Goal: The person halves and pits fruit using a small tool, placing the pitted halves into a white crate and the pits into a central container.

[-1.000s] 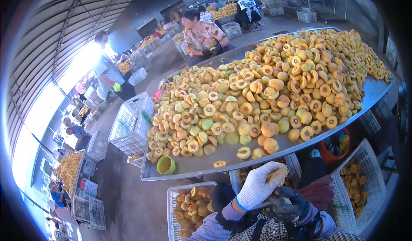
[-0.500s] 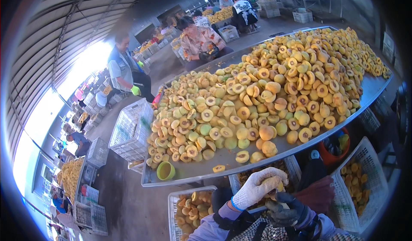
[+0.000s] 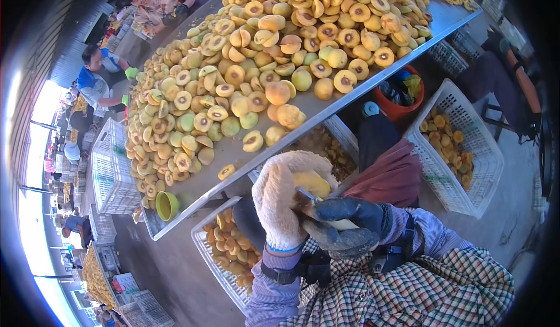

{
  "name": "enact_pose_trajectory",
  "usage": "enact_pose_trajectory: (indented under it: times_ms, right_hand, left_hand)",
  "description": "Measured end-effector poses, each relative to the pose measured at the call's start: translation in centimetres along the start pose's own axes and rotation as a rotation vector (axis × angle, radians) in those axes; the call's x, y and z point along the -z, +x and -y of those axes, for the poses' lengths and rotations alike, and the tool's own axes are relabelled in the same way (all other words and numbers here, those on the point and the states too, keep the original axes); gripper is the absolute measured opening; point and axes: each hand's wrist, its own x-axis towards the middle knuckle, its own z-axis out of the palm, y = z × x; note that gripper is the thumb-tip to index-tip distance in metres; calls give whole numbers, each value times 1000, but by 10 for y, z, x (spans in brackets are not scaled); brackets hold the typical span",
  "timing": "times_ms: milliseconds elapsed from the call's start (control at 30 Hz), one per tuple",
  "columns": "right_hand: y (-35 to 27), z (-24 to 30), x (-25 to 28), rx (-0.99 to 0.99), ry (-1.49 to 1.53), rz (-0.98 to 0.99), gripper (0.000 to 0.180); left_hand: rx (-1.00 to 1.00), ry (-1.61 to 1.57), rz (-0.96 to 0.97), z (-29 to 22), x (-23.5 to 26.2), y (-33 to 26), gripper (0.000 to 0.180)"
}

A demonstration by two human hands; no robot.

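- Head view, looking straight down: the left hand (image 3: 284, 203), in a thick cream glove, is curled tight around a yellow peach (image 3: 311, 182) just below the near edge of the table
- Peach sits up at the top of that fist, only its pale yellow side showing between the glove fingers
- Right hand (image 3: 344, 225) wears a dark grey glove and is clenched on a small knife (image 3: 326, 215) — pale handle tucked in the palm, thin blade reaching across to touch the fruit
- Both hands are pressed close together, right one just beside and slightly under the left
- Checked sleeves and a striped cuff come up from the lower edge
- Above the hands, the long metal table (image 3: 233, 158) runs off to the upper right, heaped with peach halves (image 3: 262, 64), many cut side up with dark pit hollows, plus a few whole fruit near the edge
- A small green bowl (image 3: 166, 205) rests on the table's near left corner
- Under the table edge, a white crate (image 3: 217, 269) to the left holds cut pieces; another white basket (image 3: 466, 169) to the right holds a thinner layer
- A red bucket (image 3: 399, 108) stands just past that basket, tucked under the table
- Far side — a person in blue (image 3: 96, 82) with green gloves stands at the table, well apart from these hands
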Motion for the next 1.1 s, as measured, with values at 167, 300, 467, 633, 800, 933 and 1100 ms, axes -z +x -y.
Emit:
enact_pose_trajectory:
  times_ms: [167, 300, 467, 633, 800, 933, 1100]
  right_hand:
    - [0, -3, 3, 39, -139, -287, 32]
    - [-5, 11, -3, 209, -466, -370, 34]
    - [-19, 29, 9, 207, -426, -430, 35]
    - [0, 32, 17, 72, -511, -532, 37]
    - [12, 38, 16, 5, -753, -636, 35]
    - [11, 38, 24, 56, -794, -742, 33]
    - [25, 34, 22, 33, -912, -838, 32]
  left_hand:
    - [194, -869, -135, 14, -4, 15, 40]
    - [110, -209, -480, 19, 27, 20, 42]
    - [-126, 688, -937, 9, 164, -24, 20]
    - [-195, 1680, -546, 38, 214, -25, 26]
    - [166, 1585, -572, 43, 181, 70, 51]
    - [540, 1684, -331, 62, 185, 116, 72]
    - [182, 1308, -398, 97, 202, 116, 60]
